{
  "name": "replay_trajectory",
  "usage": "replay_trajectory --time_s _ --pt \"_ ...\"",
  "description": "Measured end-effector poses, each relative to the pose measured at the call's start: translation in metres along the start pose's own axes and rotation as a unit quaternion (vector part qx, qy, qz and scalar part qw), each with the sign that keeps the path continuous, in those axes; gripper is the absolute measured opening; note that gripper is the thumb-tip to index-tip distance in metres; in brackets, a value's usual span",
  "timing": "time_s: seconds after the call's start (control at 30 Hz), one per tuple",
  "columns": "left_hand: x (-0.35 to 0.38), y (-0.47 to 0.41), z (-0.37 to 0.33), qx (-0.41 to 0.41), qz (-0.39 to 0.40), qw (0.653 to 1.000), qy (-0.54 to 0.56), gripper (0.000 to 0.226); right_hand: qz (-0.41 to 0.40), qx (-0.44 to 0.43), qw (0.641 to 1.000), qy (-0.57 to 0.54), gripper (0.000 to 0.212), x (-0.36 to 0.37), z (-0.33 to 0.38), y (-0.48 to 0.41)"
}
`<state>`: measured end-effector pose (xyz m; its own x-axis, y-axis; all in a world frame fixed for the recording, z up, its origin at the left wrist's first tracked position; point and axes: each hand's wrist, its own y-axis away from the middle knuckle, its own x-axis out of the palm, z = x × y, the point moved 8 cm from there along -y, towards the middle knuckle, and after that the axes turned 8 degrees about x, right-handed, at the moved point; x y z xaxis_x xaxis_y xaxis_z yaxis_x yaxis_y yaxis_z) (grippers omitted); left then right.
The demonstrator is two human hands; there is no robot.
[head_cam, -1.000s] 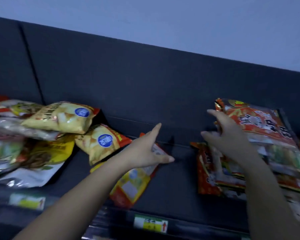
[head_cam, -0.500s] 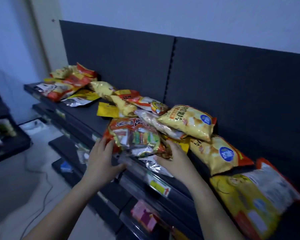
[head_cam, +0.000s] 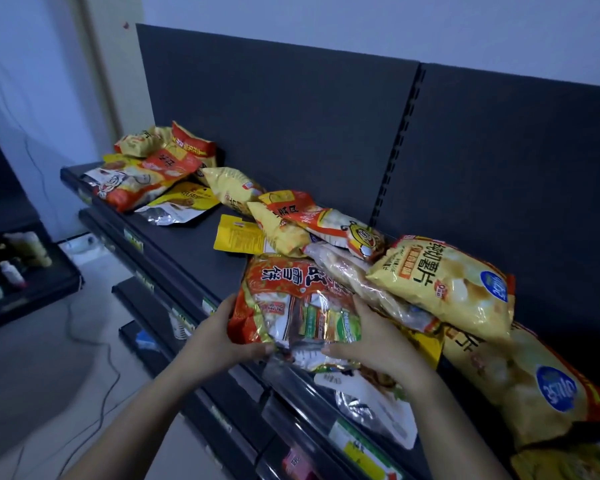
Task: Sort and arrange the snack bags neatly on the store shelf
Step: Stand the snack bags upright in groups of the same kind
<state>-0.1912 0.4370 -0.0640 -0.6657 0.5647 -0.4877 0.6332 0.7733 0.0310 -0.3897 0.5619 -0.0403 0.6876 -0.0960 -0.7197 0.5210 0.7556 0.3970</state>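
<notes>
A red and clear snack bag point(head_cam: 291, 299) with small green packs inside sits at the front of the dark top shelf point(head_cam: 187, 244). My left hand point(head_cam: 219, 337) grips its left edge, and my right hand point(head_cam: 374, 344) holds its lower right side. To the right lie yellow chip bags with blue round labels point(head_cam: 447, 285) point(head_cam: 534, 386), heaped on other bags. A flat yellow packet point(head_cam: 236, 233) lies behind it. At the shelf's far left is a pile of red and yellow bags point(head_cam: 153, 174).
The dark back panel point(head_cam: 291, 116) rises behind the shelf. Lower shelves with price tags point(head_cam: 357, 448) stick out below. A silver pouch point(head_cam: 374, 403) hangs over the front edge. On the left stands another rack with bottles point(head_cam: 11, 261); a cable point(head_cam: 94, 344) lies on the floor.
The view swung left along the shelf from a second ago. Both hands left the right-hand bags and closed on the red snack bag, now holding it slightly closer to me.
</notes>
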Motion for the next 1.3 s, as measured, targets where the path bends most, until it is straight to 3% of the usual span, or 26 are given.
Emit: replay_trajectory --time_s 0.1,0.33,0.57,0.87,1.07,1.3 --pt "-0.001 -0.008 0.008 0.005 -0.009 1.000 0.025 0.098 0.046 0.002 0.997 -0.068 0.122 0.015 0.010 -0.022" --pt "-0.015 -0.013 0.010 0.046 -0.018 0.996 0.068 0.085 0.008 0.000 0.975 -0.222 0.110 0.033 0.031 -0.024" --pt "-0.055 0.012 -0.001 0.091 0.020 0.991 0.096 0.069 -0.053 0.026 0.964 -0.260 0.100 0.041 0.055 0.033" --pt "-0.085 0.079 -0.036 0.172 0.020 0.977 0.123 0.070 -0.138 0.012 0.953 -0.268 0.104 0.042 0.066 0.126" --pt "-0.050 0.104 -0.104 0.263 0.069 0.953 0.136 0.072 -0.246 0.011 0.925 -0.288 0.098 -0.006 0.038 0.207" --pt "0.045 0.142 -0.196 0.347 0.172 0.905 0.178 0.066 -0.358 0.054 0.890 -0.277 0.100 -0.071 -0.044 0.304"
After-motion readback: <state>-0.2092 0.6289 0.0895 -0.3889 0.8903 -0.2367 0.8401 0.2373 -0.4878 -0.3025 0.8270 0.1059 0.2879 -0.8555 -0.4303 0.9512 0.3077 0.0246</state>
